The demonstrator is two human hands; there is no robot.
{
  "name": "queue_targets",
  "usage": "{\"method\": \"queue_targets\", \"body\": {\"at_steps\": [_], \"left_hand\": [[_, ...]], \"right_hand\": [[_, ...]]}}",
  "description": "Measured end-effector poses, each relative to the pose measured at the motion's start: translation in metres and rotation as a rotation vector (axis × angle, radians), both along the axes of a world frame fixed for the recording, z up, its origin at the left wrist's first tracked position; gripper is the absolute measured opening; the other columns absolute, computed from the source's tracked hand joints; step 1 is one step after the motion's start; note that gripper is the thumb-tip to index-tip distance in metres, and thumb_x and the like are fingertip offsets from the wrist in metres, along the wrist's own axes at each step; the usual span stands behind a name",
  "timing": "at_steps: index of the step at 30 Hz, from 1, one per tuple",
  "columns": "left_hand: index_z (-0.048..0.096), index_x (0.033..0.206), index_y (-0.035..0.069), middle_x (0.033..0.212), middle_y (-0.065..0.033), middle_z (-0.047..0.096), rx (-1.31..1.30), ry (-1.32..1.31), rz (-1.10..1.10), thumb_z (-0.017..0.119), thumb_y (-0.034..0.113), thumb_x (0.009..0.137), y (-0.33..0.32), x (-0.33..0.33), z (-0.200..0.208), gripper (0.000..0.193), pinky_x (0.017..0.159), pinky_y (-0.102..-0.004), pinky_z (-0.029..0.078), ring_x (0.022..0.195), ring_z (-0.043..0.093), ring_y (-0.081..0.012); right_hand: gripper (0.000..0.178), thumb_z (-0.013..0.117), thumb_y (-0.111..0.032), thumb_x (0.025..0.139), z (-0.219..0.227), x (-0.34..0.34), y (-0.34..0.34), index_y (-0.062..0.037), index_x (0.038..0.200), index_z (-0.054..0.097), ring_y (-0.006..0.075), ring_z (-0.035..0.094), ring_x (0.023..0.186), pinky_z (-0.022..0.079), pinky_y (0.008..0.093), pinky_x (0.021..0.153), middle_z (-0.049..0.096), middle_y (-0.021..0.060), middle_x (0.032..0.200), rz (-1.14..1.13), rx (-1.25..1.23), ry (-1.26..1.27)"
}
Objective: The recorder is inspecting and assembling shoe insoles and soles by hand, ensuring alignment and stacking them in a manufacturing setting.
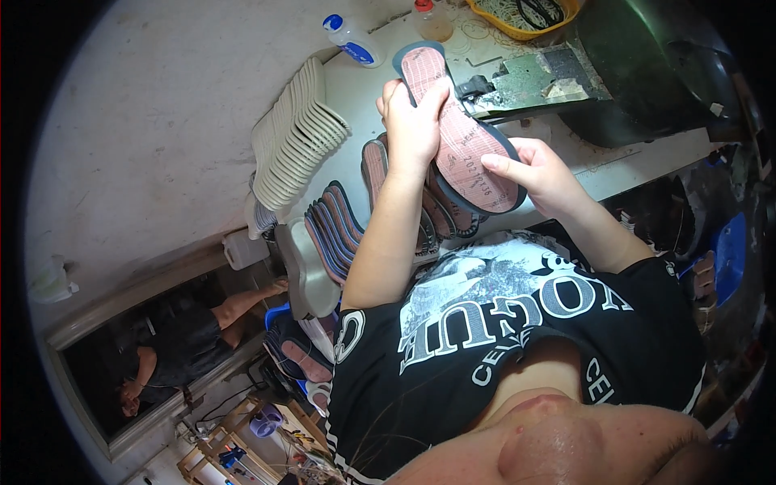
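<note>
Left hand: the left hand (412, 129) grips the top part of a pink shoe sole (462, 137) with a dark rim.
Right hand: the right hand (537, 174) holds the sole's lower end.
Sole: up in the air above the white table (356, 113).
Nearby: a pile of white soles (295, 141) near the table's left edge; dark soles (335, 230) at its near edge.

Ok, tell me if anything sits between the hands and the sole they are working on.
Nothing visible does. The left hand grips the sole near its upper end, and the right hand touches its lower edge. Both are in direct contact. The sole is held above the stacked soles on the table, clear of them.
</note>
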State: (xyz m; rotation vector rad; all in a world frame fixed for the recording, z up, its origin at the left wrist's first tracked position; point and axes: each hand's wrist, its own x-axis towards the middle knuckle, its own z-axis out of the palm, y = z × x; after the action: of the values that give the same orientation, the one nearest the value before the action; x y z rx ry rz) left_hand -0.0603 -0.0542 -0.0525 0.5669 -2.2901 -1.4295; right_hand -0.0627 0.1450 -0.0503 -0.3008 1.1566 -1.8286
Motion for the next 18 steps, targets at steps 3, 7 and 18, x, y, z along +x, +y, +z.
{"method": "queue_targets", "body": {"at_steps": [3,7,18], "left_hand": [[0.061,0.093,-0.006,0.11,-0.0221,0.053,-0.016,-0.093,0.075,0.068,0.041,0.076,0.0,-0.009,-0.001,0.05,0.097,-0.0418,0.034,0.107,0.043,-0.0353],[0.06,0.092,-0.007,0.106,-0.0249,0.054,-0.109,-0.158,-0.001,0.067,0.044,0.076,-0.002,-0.018,0.008,0.054,0.097,-0.0419,0.035,0.106,0.046,-0.0367],[0.061,0.112,0.0,0.135,-0.0223,0.046,-0.351,0.09,-0.159,0.064,0.059,0.076,-0.043,-0.045,0.003,0.07,0.111,-0.0476,0.014,0.133,0.032,-0.035]], "right_hand": [[0.029,0.063,-0.02,0.09,-0.003,-0.004,0.008,0.0023,0.107,0.063,0.0101,0.061,0.088,0.048,0.0249,0.08,0.067,0.0071,0.1,0.037,0.049,0.045],[0.027,0.064,-0.021,0.089,0.001,0.001,0.01,0.0027,0.102,0.064,0.0154,0.067,0.078,0.053,0.0237,0.066,0.068,0.0089,0.094,0.173,0.21,-0.118],[0.026,0.06,-0.022,0.091,0.004,0.005,-0.033,0.0016,0.102,0.064,0.017,0.067,0.07,0.056,0.0254,0.062,0.068,0.0104,0.089,-0.099,0.026,-0.157]]}}
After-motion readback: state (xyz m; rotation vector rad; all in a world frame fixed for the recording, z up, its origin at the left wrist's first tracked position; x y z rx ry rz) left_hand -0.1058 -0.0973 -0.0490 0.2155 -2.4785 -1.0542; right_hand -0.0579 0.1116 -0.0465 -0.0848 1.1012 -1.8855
